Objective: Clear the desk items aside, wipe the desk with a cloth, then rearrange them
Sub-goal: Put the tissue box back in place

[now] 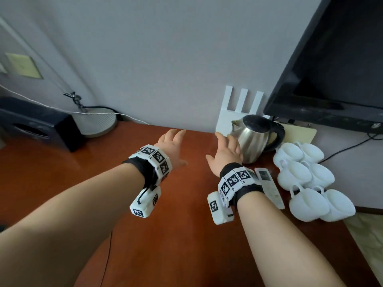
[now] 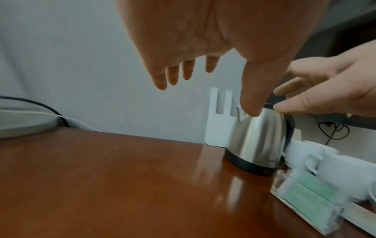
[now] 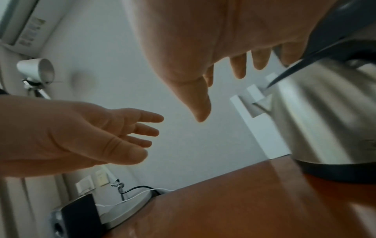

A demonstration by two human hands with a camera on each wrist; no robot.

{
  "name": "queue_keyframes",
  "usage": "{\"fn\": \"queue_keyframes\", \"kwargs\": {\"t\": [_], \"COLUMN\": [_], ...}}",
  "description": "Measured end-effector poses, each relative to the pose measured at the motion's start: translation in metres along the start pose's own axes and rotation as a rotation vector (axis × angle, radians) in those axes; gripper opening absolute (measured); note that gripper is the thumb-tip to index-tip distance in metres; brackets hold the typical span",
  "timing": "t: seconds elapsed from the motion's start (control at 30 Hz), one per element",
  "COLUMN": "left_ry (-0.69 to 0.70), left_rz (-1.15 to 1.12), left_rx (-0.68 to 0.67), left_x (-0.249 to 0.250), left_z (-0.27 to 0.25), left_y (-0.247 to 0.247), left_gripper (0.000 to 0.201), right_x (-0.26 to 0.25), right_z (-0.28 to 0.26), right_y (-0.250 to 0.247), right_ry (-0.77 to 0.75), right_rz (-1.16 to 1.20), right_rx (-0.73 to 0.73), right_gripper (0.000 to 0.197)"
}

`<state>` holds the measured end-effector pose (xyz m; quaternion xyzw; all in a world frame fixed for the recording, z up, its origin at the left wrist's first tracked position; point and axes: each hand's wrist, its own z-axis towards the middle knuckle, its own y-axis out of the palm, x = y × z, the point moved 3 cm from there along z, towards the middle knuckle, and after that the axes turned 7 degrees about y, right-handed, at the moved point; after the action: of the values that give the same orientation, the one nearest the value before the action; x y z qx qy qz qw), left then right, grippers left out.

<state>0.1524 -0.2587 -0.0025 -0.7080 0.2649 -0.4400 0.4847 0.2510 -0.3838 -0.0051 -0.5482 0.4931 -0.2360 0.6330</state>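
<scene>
- My left hand (image 1: 173, 147) hovers above the wooden desk (image 1: 145, 224), fingers straight and spread, holding nothing.
- My right hand (image 1: 224, 154) reaches forward, fingers extended and apart, just beside the steel kettle (image 1: 253, 139); whether it touches the kettle I cannot tell.
- The kettle stands upright at the desk's back right, in front of a white router (image 1: 238, 108).
- Six white cups (image 1: 306, 177) lie clustered right of the kettle; a white remote (image 1: 269, 187) lies between my right wrist and the cups.
- A black box (image 1: 37, 123) sits at back left.
</scene>
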Motion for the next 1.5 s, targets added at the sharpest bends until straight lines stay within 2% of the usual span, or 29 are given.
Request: {"fn": "queue_keyframes", "kwargs": {"t": [0.23,0.4,0.63,0.77,0.93,1.07,1.23,1.37,1.5], "left_ry": [-0.11,-0.246,-0.346,-0.361,-0.393,-0.426,-0.452,-0.51,-0.462], "left_rz": [0.057,0.094,0.081,0.051,0.02,0.01,0.031,0.035,0.094], "left_rx": [0.13,0.151,0.04,-0.033,-0.08,-0.056,-0.003,0.036,0.014], "left_x": [-0.149,-0.257,-0.365,-0.4,-0.432,-0.453,-0.47,-0.475,-0.454], "left_z": [-0.047,-0.074,-0.086,-0.071,-0.054,-0.046,-0.036,-0.03,-0.029], "left_y": [-0.091,-0.139,-0.145,-0.141,-0.139,-0.134,-0.132,-0.128,-0.126], "left_gripper": [0.095,0.089,0.083,0.082,0.083,0.082,0.09,0.092,0.089], "right_x": [-0.162,-0.263,-0.337,-0.372,-0.416,-0.441,-0.441,-0.414,-0.37], "right_z": [-0.02,-0.025,-0.029,-0.02,-0.001,0.011,0.019,0.024,0.022], "right_y": [0.033,0.064,0.121,0.146,0.173,0.201,0.213,0.202,0.182], "right_ry": [-0.172,-0.295,-0.314,-0.324,-0.333,-0.362,-0.419,-0.436,-0.412], "right_rz": [-0.058,-0.05,-0.083,-0.095,-0.114,-0.147,-0.182,-0.204,-0.216], "right_rx": [-0.067,-0.108,-0.269,-0.338,-0.392,-0.451,-0.388,-0.399,-0.401], "right_gripper": [0.07,0.072,0.075,0.08,0.098,0.102,0.086,0.085,0.087]}}
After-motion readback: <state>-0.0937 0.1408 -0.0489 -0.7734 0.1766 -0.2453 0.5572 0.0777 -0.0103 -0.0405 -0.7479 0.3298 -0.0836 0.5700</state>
